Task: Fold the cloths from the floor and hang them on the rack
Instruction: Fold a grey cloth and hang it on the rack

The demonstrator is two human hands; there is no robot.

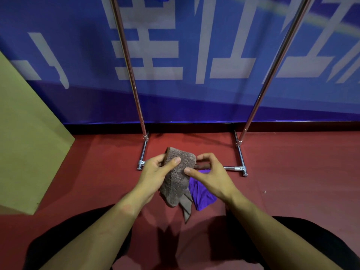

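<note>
We look down first at the blue banner [194,55] with large white characters, which fills the scene from nine o'clock across twelve to three o'clock. Below it the dark red floor [292,172] spreads from the middle to six o'clock. At nine o'clock a flat olive-green panel [29,143] leans in from the edge. The metal rack [136,94] stands at the centre: we see its two shiny uprights rising toward twelve o'clock, and its base bars rest on the floor just beyond our hands.

Our two bare forearms reach in from seven and five o'clock. Between our hands, slightly below the centre, we hold the brown cloth [176,184] up off the floor; it is folded into a narrow shape, with a loose corner hanging toward six o'clock. Our left hand [153,174] grips the cloth at its nine o'clock side, thumb pressed on the front and fingers curled behind. Our right hand [210,176] pinches the cloth's three o'clock edge between thumb and forefinger, its other fingers curled. Just at four o'clock of the brown cloth, a purple cloth [202,197] lies crumpled on the floor, partly hidden beneath our right hand.
</note>
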